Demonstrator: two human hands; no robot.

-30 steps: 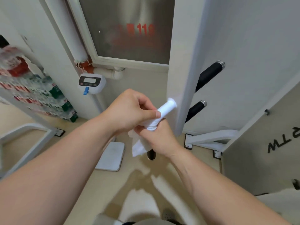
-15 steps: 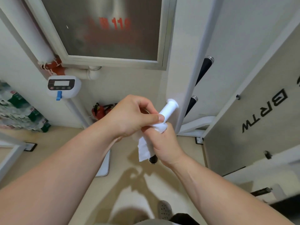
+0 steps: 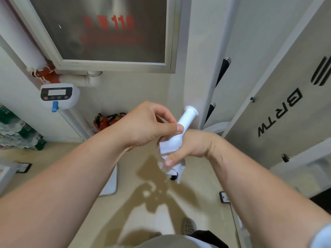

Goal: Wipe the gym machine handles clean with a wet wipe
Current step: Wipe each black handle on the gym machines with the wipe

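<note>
Beige floor backs the machine column. Handle projects from the column: right grip clamps the wet wipe round it, left grip pinches it nearer the column. Wiping seems under way; next, slide the wipe along.

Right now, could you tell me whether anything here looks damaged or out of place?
Nothing odd in the work itself: the left hand pinches the white handle and the right hand grips the wet wipe round it. Only the wall pipe looks ragged, its white wrap ending in frayed edges with bare red showing.
</note>
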